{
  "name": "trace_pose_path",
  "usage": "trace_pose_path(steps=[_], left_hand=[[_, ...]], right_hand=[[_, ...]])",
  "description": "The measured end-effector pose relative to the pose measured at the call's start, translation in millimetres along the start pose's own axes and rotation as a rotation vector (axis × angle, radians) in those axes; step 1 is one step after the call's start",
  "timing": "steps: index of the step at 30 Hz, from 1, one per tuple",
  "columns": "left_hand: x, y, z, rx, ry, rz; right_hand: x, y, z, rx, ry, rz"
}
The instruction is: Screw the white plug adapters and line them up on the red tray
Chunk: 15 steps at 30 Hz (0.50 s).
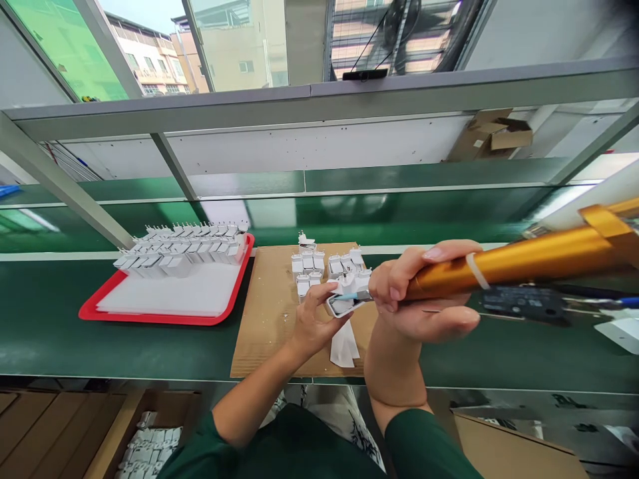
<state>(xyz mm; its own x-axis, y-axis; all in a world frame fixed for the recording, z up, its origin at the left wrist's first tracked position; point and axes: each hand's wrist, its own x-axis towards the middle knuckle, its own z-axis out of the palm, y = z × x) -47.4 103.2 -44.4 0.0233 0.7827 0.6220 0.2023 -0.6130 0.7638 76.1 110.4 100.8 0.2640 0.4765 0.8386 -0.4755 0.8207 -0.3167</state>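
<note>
My left hand (310, 327) grips a small white plastic housing (344, 307) between thumb and fingers, tilted so its open side faces me. Wrapped around a gold cylindrical hand tool (544, 258) is my right hand (394, 293). The tool's thin pale-blue tip reaches into or over the housing; I cannot tell if it touches. A black microswitch (524, 305) is fixed beside the tool's body, below a white cable tie. Both hands are above a brown cardboard sheet (269, 299), where several white housings (307, 266) stand in groups just behind.
To the left, a red-rimmed tray (160, 318) carries rows of white housings with pins upward. A strip of white tissue (344, 346) lies on the cardboard. Metal frame bars cross behind the green bench (499, 352). An open drawer at lower left holds several white parts (152, 446).
</note>
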Motion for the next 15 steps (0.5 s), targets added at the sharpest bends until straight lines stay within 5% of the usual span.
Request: trace_pose_path(steps=[6, 13, 15], left_hand=[[-8.5, -1.6, -12.8, 0.018, -0.038, -0.111], [-50.1, -32.2, -68.0, 0.266, -0.144, -0.326], [-64.5, -38.9, -79.5, 0.312, -0.15, -0.318]], right_hand=[[2.5, 6.1, -3.2, 0.034, -0.081, -0.038], [1.8, -4.2, -7.2, -0.046, -0.008, -0.016], [1.5, -3.1, -1.7, -0.062, 0.05, 0.131]])
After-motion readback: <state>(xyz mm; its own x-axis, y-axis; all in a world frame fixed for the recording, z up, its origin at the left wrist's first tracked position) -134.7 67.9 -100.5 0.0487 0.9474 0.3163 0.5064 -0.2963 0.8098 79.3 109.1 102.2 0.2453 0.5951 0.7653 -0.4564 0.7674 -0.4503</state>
